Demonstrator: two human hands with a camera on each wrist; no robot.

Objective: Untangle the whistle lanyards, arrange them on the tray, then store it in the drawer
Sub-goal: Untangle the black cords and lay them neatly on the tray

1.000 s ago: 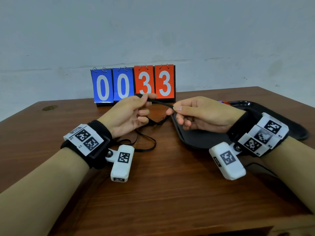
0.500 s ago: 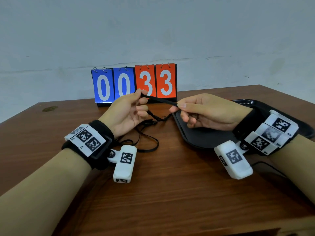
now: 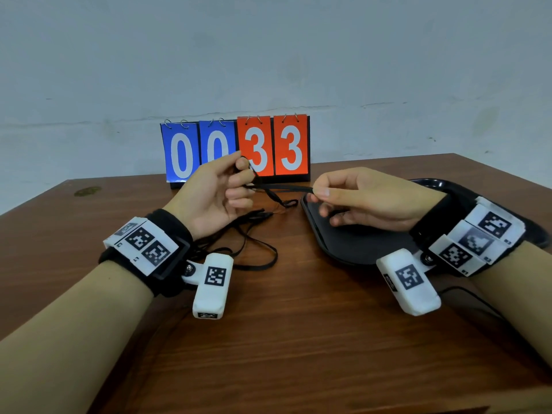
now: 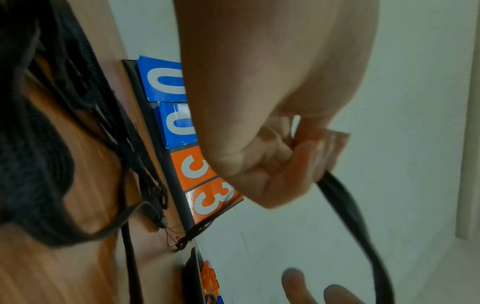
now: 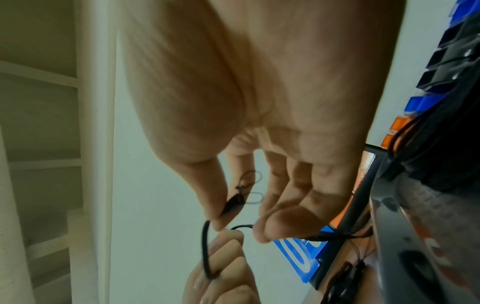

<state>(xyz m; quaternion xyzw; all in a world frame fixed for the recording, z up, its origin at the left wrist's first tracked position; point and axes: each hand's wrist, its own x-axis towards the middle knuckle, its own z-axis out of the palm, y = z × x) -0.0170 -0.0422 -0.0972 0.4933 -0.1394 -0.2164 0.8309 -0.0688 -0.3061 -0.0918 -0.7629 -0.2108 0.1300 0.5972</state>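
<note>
Your left hand (image 3: 215,192) and right hand (image 3: 358,195) each pinch one black lanyard (image 3: 280,189), taut above the desk (image 3: 298,339). The remaining tangle (image 3: 248,234) lies beside the tray (image 3: 352,249) (whistles mostly unseen). Draw apart gently; jerking likely tightens knots.

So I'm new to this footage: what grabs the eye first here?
The flip scoreboard reading 0033 stands at the table's far edge against the wall. In front of it, the left hand and right hand pinch a black lanyard stretched between them. A black tray lies under the right hand.
</note>
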